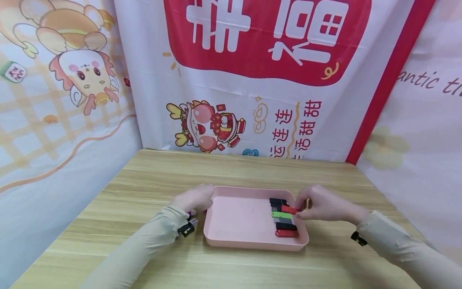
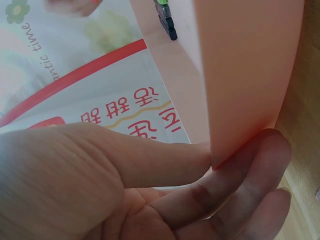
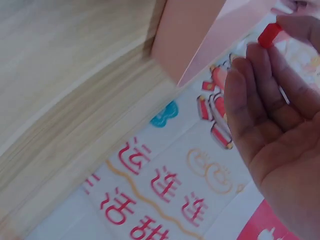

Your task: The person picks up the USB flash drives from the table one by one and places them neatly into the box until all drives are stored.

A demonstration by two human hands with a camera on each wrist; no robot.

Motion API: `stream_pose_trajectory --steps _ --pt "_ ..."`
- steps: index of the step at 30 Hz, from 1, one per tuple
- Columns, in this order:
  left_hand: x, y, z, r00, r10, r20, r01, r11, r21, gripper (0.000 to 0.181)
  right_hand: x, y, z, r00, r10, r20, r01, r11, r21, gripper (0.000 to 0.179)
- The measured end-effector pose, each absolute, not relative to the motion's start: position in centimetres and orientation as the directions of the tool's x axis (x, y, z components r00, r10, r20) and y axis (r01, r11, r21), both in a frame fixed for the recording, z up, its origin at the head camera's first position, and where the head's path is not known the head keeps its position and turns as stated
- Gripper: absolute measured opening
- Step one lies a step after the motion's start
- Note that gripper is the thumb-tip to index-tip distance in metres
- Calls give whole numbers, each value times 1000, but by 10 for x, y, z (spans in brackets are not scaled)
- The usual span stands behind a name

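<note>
A pink tray (image 1: 240,224) lies on the table. My left hand (image 1: 196,198) grips its left wall near the far corner; in the left wrist view the thumb is on the inner side and the fingers (image 2: 272,155) are curled under the outer side. Over the tray's right end my right hand (image 1: 321,204) pinches a red USB stick (image 3: 270,35) between thumb and fingertips. Below it a row of small sticks runs along the right wall, among them a green stick (image 1: 281,215), a black stick (image 1: 286,226) and another red stick (image 1: 286,233).
Small purple and silver pieces (image 1: 193,216) show on the table by the left wrist, partly hidden by it. The wooden table (image 1: 173,168) meets a printed cloth backdrop (image 1: 155,120) at the back, with cloth on both sides too.
</note>
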State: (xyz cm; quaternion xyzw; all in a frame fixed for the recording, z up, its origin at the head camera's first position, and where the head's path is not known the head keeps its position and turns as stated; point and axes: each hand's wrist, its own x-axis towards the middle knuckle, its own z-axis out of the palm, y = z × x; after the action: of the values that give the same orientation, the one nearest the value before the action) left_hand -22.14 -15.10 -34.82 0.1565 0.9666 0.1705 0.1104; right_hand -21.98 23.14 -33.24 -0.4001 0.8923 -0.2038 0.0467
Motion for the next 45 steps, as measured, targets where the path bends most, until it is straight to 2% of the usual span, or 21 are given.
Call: stream_pose_trajectory --steps 4,7,20,27,34,40,42,45 --pt "-222 -150 -348 -926 343 -158 269 892 362 6 -212 224 -336 -590 -805 65 -758 524 -389 9" --pt "-222 -149 -349 -923 350 -158 276 891 360 6 -209 220 -340 -551 -834 35 -781 500 -374 8" --pt "-223 -149 -348 -925 334 -182 257 901 349 6 -202 205 -349 -523 -849 -81 -797 520 -306 13" --pt "-223 -150 -349 -925 342 -167 275 903 330 5 -200 200 -349 -558 -820 -123 -787 571 -236 15" --pt "-223 -150 -348 -922 347 -170 280 903 325 7 -199 194 -351 -558 -817 -141 -805 575 -147 17" --pt "-225 -150 -348 -924 344 -167 278 904 326 8 -198 195 -347 -568 -814 -122 -793 581 -182 18" --pt "-225 -150 -349 -924 344 -166 277 903 330 8 -197 197 -344 -592 -802 -78 -776 593 -215 18" --pt "-225 -150 -350 -925 341 -167 271 901 339 7 -196 200 -338 -675 -737 21 -719 652 -242 19"
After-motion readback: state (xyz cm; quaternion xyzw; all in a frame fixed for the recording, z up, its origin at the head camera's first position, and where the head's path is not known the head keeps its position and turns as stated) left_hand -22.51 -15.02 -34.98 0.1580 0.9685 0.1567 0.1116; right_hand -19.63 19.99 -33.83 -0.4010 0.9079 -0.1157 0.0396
